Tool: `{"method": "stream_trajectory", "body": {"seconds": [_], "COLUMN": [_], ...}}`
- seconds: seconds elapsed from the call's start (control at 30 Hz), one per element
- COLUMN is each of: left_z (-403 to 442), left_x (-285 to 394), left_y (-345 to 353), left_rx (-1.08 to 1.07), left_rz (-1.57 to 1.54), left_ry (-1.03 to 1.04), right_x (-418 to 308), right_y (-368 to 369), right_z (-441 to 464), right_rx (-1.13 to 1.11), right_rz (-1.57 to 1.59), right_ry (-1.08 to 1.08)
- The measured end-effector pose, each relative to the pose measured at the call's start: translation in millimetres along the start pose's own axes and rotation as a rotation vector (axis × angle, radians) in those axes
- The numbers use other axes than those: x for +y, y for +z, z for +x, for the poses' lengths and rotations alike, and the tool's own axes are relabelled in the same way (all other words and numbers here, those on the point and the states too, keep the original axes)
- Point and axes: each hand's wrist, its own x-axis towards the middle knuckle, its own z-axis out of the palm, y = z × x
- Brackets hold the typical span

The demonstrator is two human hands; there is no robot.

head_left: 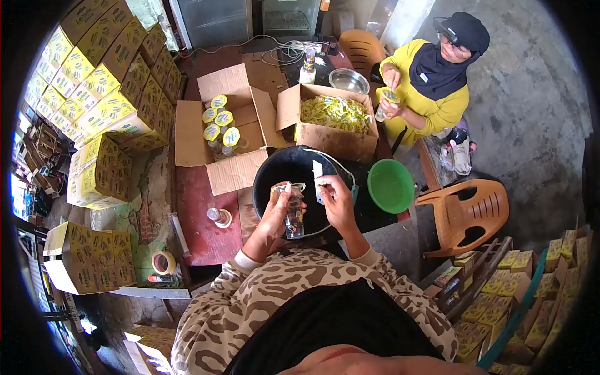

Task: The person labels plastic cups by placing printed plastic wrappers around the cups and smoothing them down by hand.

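Left hand (271,219): we gripped a clear cup (294,215), unboxed. Right hand (338,203): pinched a white strip (317,169). Upper left: yellow-topped cups (231,136), boxed.

See a round green plastic basin (390,186) right of a round black plastic bucket (265,181), with a rectangular brown cardboard box (334,141) behind the bucket (thin yellow strips (336,114) inside).

1 clear, see-through, straight-sided container (294,215) lies gripped in the left fingers (284,199), its body extending past them toward the wearer. 1 flat, narrow white strip (317,169) is pinched at the right fingertips (323,185), jutting beyond them.
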Motion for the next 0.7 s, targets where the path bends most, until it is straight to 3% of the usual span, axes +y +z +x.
{"method": "stream_trajectory", "body": {"seconds": [0.2,0.27,0.33,0.4,0.53,0.7], "left_z": [-3,-2,-5,-2,-1,-15], "left_x": [-9,-9,-7,-13,-11,-2], "left_y": [0,5,5,2,4,27], "left_rx": [0.004,0.041,0.048,0.068,0.048,0.035], "left_rz": [0.009,0.195,0.204,0.477,0.590,0.622], "left_ry": [0.071,0.220,0.233,0.382,0.460,0.522], "right_x": [-9,-7,-7,-11,-8,8], "right_y": [3,4,2,-1,-9,-35], "right_z": [2,3,7,11,19,31], "right_rx": [-0.074,-0.084,-0.102,-0.107,-0.108,-0.065], "right_rz": [0.028,-0.038,-0.129,-0.248,-0.368,-0.216], "right_ry": [-0.060,-0.103,-0.160,-0.201,-0.279,-0.150]}}
